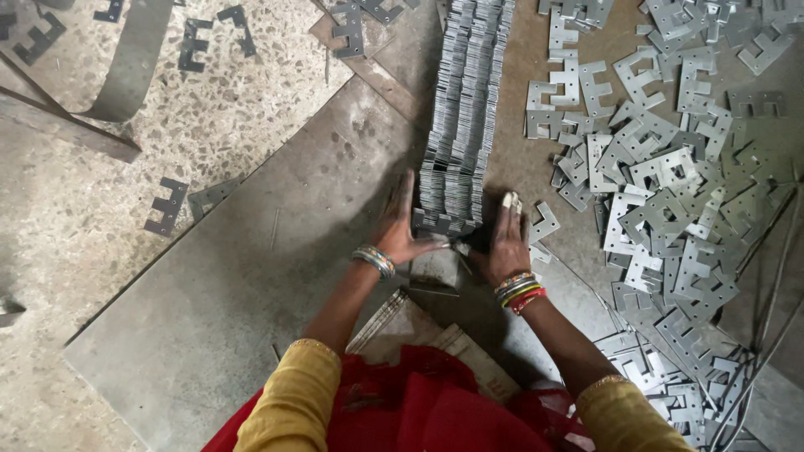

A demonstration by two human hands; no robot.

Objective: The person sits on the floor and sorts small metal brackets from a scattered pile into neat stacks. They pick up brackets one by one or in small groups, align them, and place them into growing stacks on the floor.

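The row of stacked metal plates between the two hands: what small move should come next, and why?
Probably press the near end of the row square. The left hand and right hand flank that end, where a few plates lean and sit unevenly. After that, the right hand is close to the loose plates for the next piece.

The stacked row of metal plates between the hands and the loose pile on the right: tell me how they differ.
The stacked row stands on edge, packed in a long line; the loose pile lies flat and scattered. The left hand and right hand press the row's near end; the pile is untouched. Both are grey notched metal plates.
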